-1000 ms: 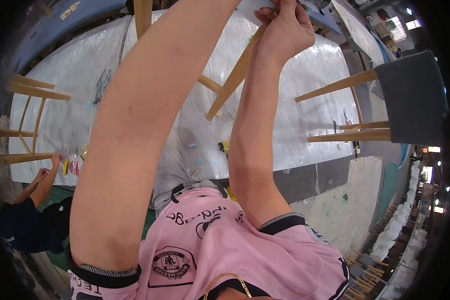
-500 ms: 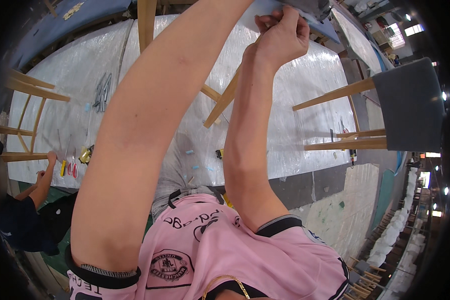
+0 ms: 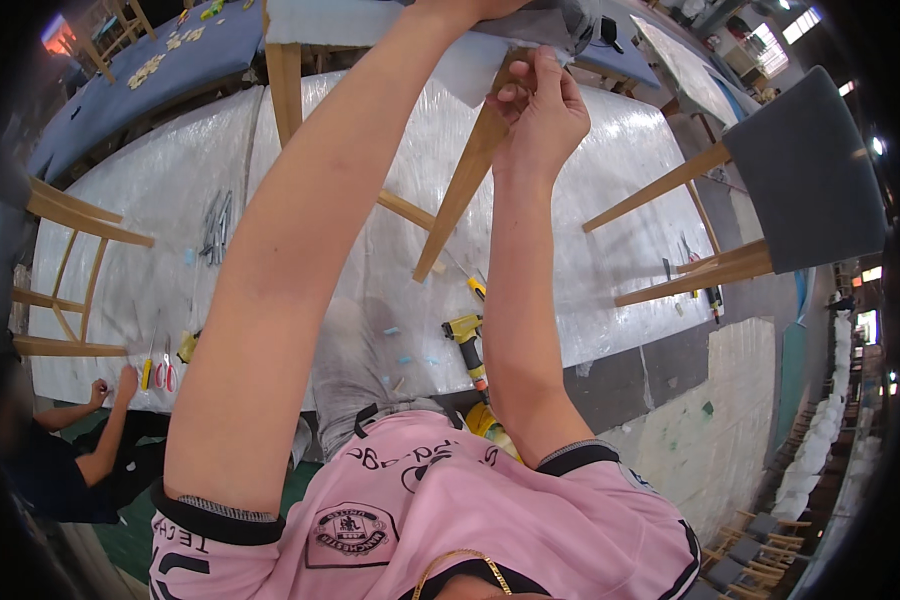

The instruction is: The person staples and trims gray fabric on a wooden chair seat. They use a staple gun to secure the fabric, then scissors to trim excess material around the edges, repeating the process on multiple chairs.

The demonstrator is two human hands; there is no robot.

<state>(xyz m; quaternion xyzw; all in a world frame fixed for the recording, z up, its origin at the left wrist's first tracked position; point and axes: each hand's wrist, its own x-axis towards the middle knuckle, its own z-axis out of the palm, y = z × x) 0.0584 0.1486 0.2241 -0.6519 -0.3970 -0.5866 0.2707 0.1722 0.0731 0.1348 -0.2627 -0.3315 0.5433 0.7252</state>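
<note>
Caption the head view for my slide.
Right hand pinches at an upturned chair's wooden leg over a plastic-covered table.

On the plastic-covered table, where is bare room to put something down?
Free: the table stretch between the right hand and the grey chair; also between the pliers and the left forearm. Crowded: the near edge, with the drill, the scissors and small scraps.

Left hand (image 3: 450, 8) cut off by the top edge, its grip unseen, chair seat (image 3: 370, 20) mostly out of frame, small tools on the worktop (image 3: 590, 180) too small to tell
</note>
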